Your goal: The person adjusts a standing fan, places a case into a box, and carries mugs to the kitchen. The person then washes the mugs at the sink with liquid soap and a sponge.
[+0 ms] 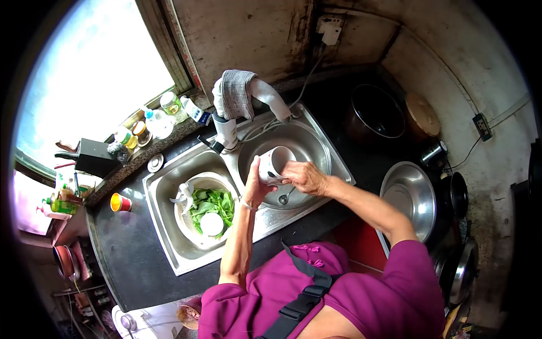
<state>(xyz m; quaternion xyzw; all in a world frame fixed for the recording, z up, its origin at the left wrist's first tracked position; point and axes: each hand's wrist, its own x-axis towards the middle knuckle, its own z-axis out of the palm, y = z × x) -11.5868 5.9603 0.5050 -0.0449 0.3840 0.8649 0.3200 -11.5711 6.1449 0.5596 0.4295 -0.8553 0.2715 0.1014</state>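
Over the right sink basin, my left hand is wrapped round a white mug with dark markings, which is tilted. The curled fingers of my right hand press against the mug's near right side; whether they also hold something small is hidden. Below the hands a metal spoon or small ladle lies in a round metal basin set in the sink. In the left sink bowl, a white colander holds leafy greens and a white round cup or lid.
A faucet draped with a grey cloth rises behind the sink. Bottles and jars line the window ledge beside a knife block. A red-yellow cup stands left. Rightward are a dark pot and steel bowl.
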